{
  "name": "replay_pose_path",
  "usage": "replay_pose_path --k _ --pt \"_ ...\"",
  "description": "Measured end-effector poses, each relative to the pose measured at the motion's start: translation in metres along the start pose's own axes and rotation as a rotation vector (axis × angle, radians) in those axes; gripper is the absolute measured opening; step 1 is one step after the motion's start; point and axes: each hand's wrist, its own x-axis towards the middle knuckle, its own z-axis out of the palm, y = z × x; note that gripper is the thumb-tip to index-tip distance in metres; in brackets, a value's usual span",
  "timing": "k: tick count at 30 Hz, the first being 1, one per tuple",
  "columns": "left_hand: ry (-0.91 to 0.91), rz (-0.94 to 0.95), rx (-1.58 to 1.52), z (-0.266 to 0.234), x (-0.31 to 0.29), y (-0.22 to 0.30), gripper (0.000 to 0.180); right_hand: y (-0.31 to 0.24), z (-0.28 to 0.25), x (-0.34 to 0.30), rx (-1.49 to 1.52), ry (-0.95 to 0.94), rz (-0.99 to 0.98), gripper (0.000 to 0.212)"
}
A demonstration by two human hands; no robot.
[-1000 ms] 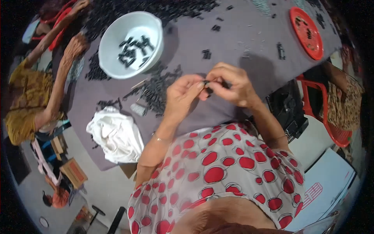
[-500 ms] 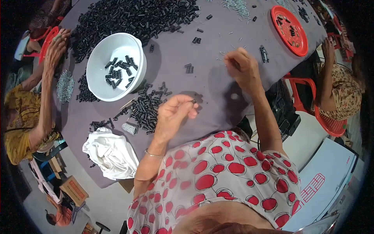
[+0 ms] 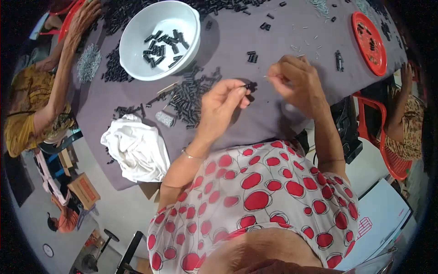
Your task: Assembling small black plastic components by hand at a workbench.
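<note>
My left hand (image 3: 221,109) is closed in a pinch on a small black plastic part (image 3: 247,86), held just above the grey cloth. To its right, my right hand (image 3: 299,84) is also pinched, with a thin silver pin (image 3: 266,76) sticking out from its fingertips toward the left hand. A narrow gap separates the pin from the black part. Beside my left hand lies a heap of black plastic pieces (image 3: 189,100). A white bowl (image 3: 127,61) beyond it has several black pieces inside. Two joined-looking black pieces (image 3: 252,56) lie just beyond my hands.
Loose silver pins (image 3: 296,48) are scattered past my right hand. A red tray (image 3: 381,68) with small parts sits far right. A white cloth (image 3: 134,150) and a pin-filled container (image 3: 164,119) lie near left. Another person's arm (image 3: 64,86) reaches in at left.
The view has shifted, so the table's things appear higher and further right. My right hand has come down and left, bringing its pin closer to the black part in my left hand.
</note>
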Motion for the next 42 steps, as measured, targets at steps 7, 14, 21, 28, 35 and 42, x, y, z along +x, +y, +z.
replay_pose_path --k 7,14,21,28,35,42 --pt "-0.015 0.048 0.083 -0.001 -0.004 -0.001 0.017 -0.016 0.013 -0.002 -0.126 -0.004 -0.258 0.014" --pt "-0.016 0.023 0.177 0.001 -0.004 0.001 0.015 -0.019 0.015 -0.003 -0.241 -0.054 -0.301 0.013" --pt "-0.073 -0.057 -0.109 -0.004 0.001 0.002 0.020 -0.021 0.008 -0.001 0.227 0.031 -0.020 0.014" --pt "-0.470 -0.276 -0.262 -0.005 -0.007 0.011 0.017 -0.011 0.017 -0.003 0.265 0.030 0.026 0.013" --pt "-0.708 -0.432 -0.181 0.001 -0.011 0.018 0.009 -0.010 0.041 0.025 0.223 -0.108 -0.124 0.021" --pt "-0.725 -0.340 -0.079 0.003 -0.013 0.020 0.017 -0.009 0.064 0.054 0.068 -0.244 -0.327 0.021"
